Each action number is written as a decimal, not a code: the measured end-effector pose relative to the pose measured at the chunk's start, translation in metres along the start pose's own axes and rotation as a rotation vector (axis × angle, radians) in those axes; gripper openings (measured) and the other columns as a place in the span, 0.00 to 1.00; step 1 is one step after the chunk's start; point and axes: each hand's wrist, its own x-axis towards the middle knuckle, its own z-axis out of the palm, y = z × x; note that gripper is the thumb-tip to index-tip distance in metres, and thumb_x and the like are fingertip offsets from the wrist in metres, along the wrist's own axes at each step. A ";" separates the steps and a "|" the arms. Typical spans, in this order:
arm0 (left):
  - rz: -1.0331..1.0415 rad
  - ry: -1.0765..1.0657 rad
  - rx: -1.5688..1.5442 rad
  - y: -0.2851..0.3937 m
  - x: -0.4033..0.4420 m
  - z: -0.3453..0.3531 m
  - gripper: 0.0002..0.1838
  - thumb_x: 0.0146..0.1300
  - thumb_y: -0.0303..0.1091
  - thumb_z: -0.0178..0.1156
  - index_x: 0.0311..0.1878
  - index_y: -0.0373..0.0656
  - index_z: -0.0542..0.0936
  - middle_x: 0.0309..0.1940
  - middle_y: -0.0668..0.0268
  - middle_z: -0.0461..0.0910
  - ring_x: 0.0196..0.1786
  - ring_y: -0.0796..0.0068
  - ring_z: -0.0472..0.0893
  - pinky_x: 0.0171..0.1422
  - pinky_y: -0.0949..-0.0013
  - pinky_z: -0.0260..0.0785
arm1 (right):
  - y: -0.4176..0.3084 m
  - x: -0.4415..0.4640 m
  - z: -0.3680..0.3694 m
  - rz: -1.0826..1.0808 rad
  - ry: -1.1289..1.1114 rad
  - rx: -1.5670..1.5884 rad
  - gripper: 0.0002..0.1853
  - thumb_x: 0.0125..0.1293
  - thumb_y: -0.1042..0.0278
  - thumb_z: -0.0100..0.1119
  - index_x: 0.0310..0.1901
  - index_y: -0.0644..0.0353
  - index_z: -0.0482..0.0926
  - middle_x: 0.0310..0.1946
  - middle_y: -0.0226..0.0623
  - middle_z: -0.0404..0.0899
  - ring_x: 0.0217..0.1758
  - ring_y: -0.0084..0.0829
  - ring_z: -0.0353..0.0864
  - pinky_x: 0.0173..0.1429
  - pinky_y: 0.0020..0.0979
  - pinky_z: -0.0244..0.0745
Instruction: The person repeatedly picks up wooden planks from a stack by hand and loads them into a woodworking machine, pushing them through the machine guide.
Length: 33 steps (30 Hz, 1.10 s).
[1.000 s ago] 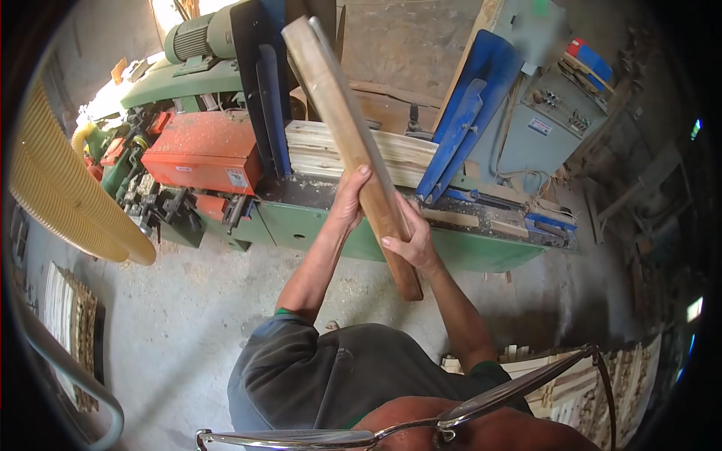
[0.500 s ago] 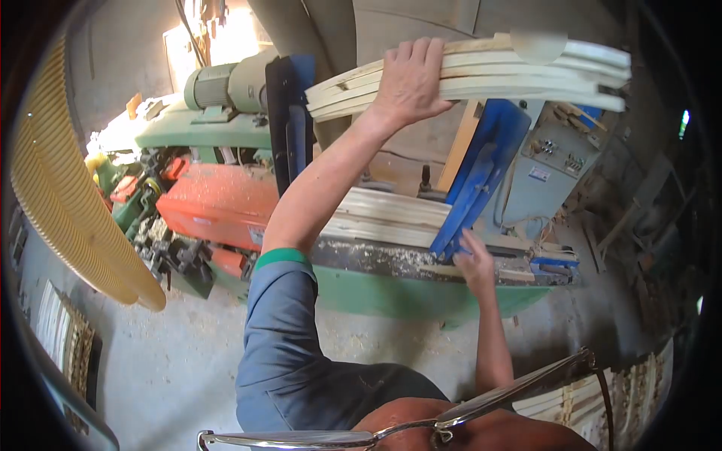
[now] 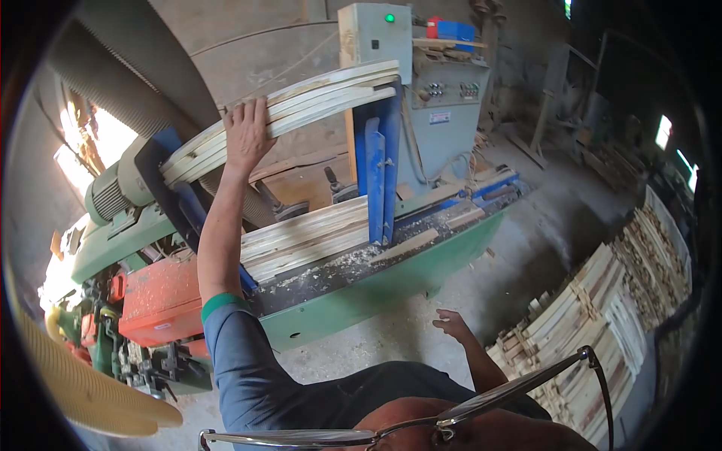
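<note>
My left hand (image 3: 248, 139) is closed over a bundle of curved pale wooden slats (image 3: 323, 101), its fingers over the upper edge. The bundle spans the top of two blue upright guides, one at the right (image 3: 380, 169) and a darker one at the left (image 3: 180, 195), which the bundle partly covers. Lower down between the guides, more wooden slats (image 3: 308, 237) lie stacked on the machine bed (image 3: 323, 282), which has wood chips on it. My right hand (image 3: 453, 325) hangs in the air in front of the machine, fingers apart, holding nothing.
A red housing (image 3: 162, 301) and a motor (image 3: 109, 192) sit at the machine's left. Behind stands a grey control cabinet (image 3: 444, 128). Stacks of wooden slats (image 3: 579, 331) lie at the right. A ribbed yellow hose (image 3: 90, 383) curves at lower left.
My view has turned to the right. The slat bundle has come over both blue guides, still in my left hand. My right hand has left the right guide and drawn back.
</note>
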 end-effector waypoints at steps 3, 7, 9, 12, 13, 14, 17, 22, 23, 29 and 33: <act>0.007 -0.056 0.044 0.000 -0.016 0.026 0.51 0.40 0.41 0.79 0.72 0.48 0.66 0.60 0.62 0.74 0.64 0.56 0.73 0.67 0.50 0.62 | 0.028 -0.026 0.002 0.121 0.008 -0.023 0.40 0.58 0.54 0.75 0.70 0.66 0.74 0.50 0.44 0.84 0.40 0.30 0.84 0.41 0.32 0.81; -0.030 -0.110 0.085 0.007 -0.041 0.057 0.51 0.42 0.43 0.79 0.72 0.48 0.66 0.60 0.62 0.74 0.65 0.56 0.72 0.67 0.50 0.62 | 0.059 -0.060 0.003 0.328 0.017 0.114 0.39 0.59 0.54 0.76 0.69 0.64 0.75 0.42 0.37 0.84 0.39 0.30 0.83 0.39 0.33 0.82; -0.057 -0.135 0.101 0.012 -0.059 0.070 0.51 0.42 0.43 0.79 0.72 0.48 0.66 0.60 0.62 0.74 0.65 0.56 0.72 0.67 0.49 0.62 | 0.078 -0.077 0.008 0.383 0.046 0.139 0.38 0.58 0.56 0.75 0.68 0.64 0.76 0.37 0.36 0.83 0.35 0.27 0.82 0.34 0.31 0.79; -0.083 -0.135 0.098 0.017 -0.085 0.087 0.51 0.43 0.44 0.79 0.72 0.49 0.66 0.61 0.62 0.73 0.66 0.56 0.72 0.68 0.49 0.62 | 0.098 -0.093 0.011 0.470 0.073 0.124 0.37 0.58 0.58 0.74 0.68 0.65 0.76 0.31 0.35 0.82 0.30 0.25 0.80 0.30 0.29 0.78; -0.078 -0.117 0.075 0.022 -0.099 0.087 0.50 0.44 0.43 0.79 0.73 0.49 0.66 0.61 0.62 0.73 0.66 0.56 0.71 0.68 0.49 0.61 | 0.107 -0.101 0.009 0.511 0.067 0.091 0.36 0.59 0.58 0.74 0.68 0.64 0.76 0.31 0.34 0.83 0.30 0.25 0.80 0.30 0.29 0.78; -0.050 -0.143 0.082 0.025 -0.110 0.089 0.46 0.47 0.42 0.75 0.71 0.50 0.68 0.61 0.63 0.74 0.66 0.58 0.72 0.67 0.50 0.62 | 0.118 -0.108 0.008 0.533 0.065 0.140 0.37 0.59 0.59 0.74 0.69 0.64 0.76 0.32 0.34 0.83 0.31 0.24 0.81 0.31 0.29 0.78; 0.002 -0.289 0.081 0.036 -0.143 0.095 0.44 0.51 0.44 0.73 0.72 0.51 0.68 0.62 0.63 0.73 0.66 0.59 0.72 0.66 0.50 0.63 | 0.121 -0.130 0.008 0.618 0.090 0.283 0.39 0.60 0.58 0.74 0.71 0.62 0.73 0.38 0.34 0.85 0.36 0.26 0.83 0.37 0.31 0.80; 0.035 -0.630 0.004 0.062 -0.192 0.094 0.56 0.50 0.64 0.73 0.79 0.53 0.61 0.67 0.59 0.69 0.70 0.57 0.68 0.66 0.51 0.63 | 0.115 -0.149 0.000 0.656 0.146 0.407 0.37 0.62 0.60 0.72 0.72 0.61 0.71 0.43 0.33 0.85 0.39 0.28 0.85 0.38 0.32 0.80; 0.101 -0.662 0.017 0.062 -0.204 0.097 0.58 0.49 0.66 0.72 0.81 0.55 0.58 0.67 0.60 0.68 0.69 0.59 0.68 0.67 0.52 0.61 | 0.114 -0.150 -0.001 0.658 0.144 0.406 0.37 0.62 0.60 0.72 0.72 0.61 0.71 0.43 0.33 0.85 0.39 0.28 0.85 0.38 0.32 0.80; 0.002 -0.720 0.048 0.066 -0.233 0.103 0.53 0.54 0.69 0.67 0.79 0.56 0.61 0.69 0.60 0.68 0.70 0.58 0.68 0.68 0.50 0.60 | 0.138 -0.166 0.000 0.758 0.154 0.422 0.35 0.65 0.62 0.70 0.72 0.59 0.71 0.46 0.35 0.85 0.40 0.32 0.86 0.38 0.36 0.81; -0.096 -0.719 0.051 0.067 -0.233 0.112 0.47 0.59 0.70 0.62 0.78 0.56 0.65 0.71 0.58 0.68 0.72 0.56 0.67 0.71 0.48 0.59 | 0.146 -0.176 0.007 0.862 0.139 0.348 0.36 0.63 0.62 0.70 0.72 0.59 0.71 0.49 0.38 0.85 0.41 0.36 0.85 0.39 0.38 0.81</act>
